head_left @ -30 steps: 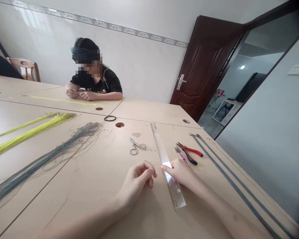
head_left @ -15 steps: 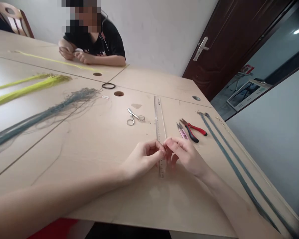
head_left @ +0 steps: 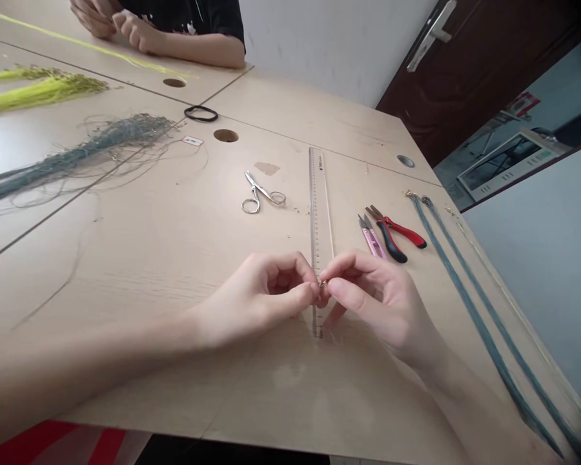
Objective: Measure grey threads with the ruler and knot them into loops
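Over the near end of a clear ruler (head_left: 314,226), my left hand (head_left: 261,294) and my right hand (head_left: 387,303) meet fingertip to fingertip. Each thumb and index finger is pinched together. A tiny shiny metal piece (head_left: 322,283) shows where the tips meet; its exact kind is too small to tell. A thin pale cord (head_left: 328,216) lies along the ruler's right side and runs toward my right fingers. Just beyond my right hand are pink thread snips (head_left: 372,237) and red-and-black pliers (head_left: 392,240). Silver scissors (head_left: 258,194) lie left of the ruler.
Blue-grey thread bundles lie at the left (head_left: 77,155) and along the right edge (head_left: 469,310). Farther left is a yellow thread bundle (head_left: 53,93). A black loop (head_left: 201,114) lies near a round table hole (head_left: 226,135). Another person's hands (head_left: 126,26) rest across the table.
The view has tilted down, so the far person sits higher in the picture. My hands stay pinched together over the ruler, and the small metal piece shows more clearly between them.
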Motion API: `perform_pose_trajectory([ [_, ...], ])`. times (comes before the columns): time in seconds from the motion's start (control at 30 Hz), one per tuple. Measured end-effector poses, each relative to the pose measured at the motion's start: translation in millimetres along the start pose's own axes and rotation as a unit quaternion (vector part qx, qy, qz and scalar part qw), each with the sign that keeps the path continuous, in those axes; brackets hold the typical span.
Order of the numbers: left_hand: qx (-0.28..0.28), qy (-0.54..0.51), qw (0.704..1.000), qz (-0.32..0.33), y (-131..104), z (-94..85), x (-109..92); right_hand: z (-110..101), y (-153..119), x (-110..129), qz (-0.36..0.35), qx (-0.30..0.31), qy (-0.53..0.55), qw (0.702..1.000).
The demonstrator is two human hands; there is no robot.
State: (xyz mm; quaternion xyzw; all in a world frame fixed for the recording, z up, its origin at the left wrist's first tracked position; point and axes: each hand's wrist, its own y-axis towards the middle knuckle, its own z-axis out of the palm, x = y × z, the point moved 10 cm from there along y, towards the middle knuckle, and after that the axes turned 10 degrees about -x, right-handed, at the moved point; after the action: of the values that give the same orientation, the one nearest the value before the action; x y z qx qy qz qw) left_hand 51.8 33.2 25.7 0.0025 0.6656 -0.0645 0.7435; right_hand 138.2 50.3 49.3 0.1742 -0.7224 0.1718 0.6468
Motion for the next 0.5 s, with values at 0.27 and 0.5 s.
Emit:
perform_pose_trajectory([
  [0.27,-0.021,-0.086,0.996,0.006,2.6,-4.9,-8.9,3.4,-20.3,43.3,-0.318,-0.054,-0.215,0.922],
  [0.5,-0.072,-0.035,0.995,0.062,-4.7,-15.2,-14.6,-6.6,-17.4,32.7,-0.187,-0.090,-0.168,0.964],
])
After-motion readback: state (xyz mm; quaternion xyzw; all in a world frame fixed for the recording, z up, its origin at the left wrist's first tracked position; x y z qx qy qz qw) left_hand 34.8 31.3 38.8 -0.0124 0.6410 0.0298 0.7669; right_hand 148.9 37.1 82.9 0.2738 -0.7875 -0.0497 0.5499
